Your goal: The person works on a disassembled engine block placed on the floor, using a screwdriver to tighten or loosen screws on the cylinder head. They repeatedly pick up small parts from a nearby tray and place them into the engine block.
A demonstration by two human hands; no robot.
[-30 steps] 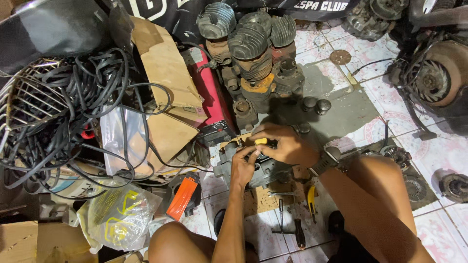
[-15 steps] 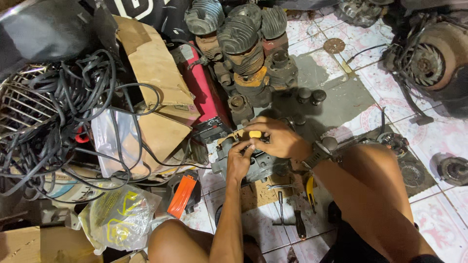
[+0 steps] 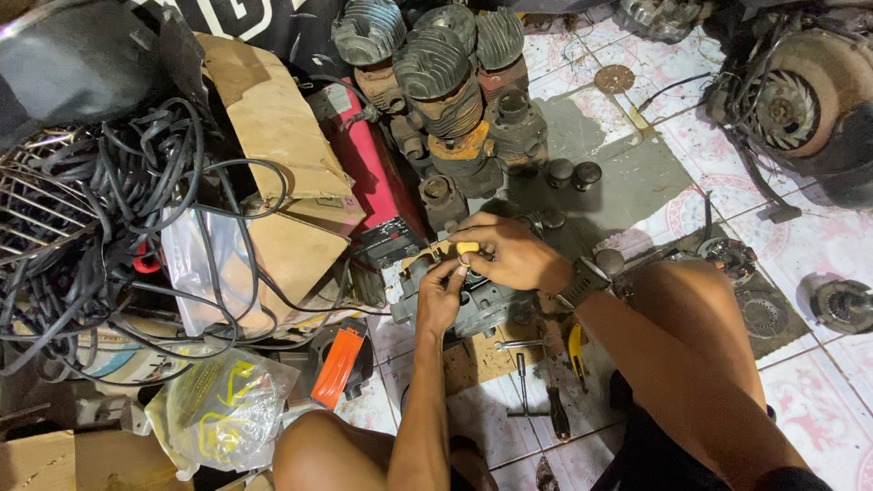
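Head view, looking down at a tiled floor (image 3: 818, 245) crowded with parts.

My right hand (image 3: 509, 255) is clenched around a yellow-handled tool (image 3: 466, 247); only the handle end shows past my fingers, so I cannot tell what kind of tool it is. One dark wristwatch (image 3: 582, 282) sits on that wrist. My left hand (image 3: 441, 295) is just beside it, fingertips pinched together at the top of the grey metal engine casing (image 3: 477, 305); I cannot tell whether anything small is held in the pinch. The casing rests on the floor between my knees, with both hands on its upper edge.

Counts nearby:
- Finned engine cylinders (image 3: 436, 68): three, clustered above the casing, well apart from my hands.
- Round black caps (image 3: 573, 173): two, side by side on the floor.
- Red canister (image 3: 373, 173): one, lying beside the cylinders.
- Cardboard pieces (image 3: 273, 127): one large torn sheet, to the left.
- Black cable tangle (image 3: 100, 218): one heap, strands uncountable.
- Orange flat item (image 3: 336, 368): one, near my left knee.
- Clear plastic bag with yellow markings (image 3: 223, 409): one.
- Hand tools on the floor below the casing: one wrench (image 3: 514, 345), one screwdriver (image 3: 555, 414), one yellow-gripped tool (image 3: 575, 345).
- Engine flywheel housing (image 3: 800, 91): one, top right.
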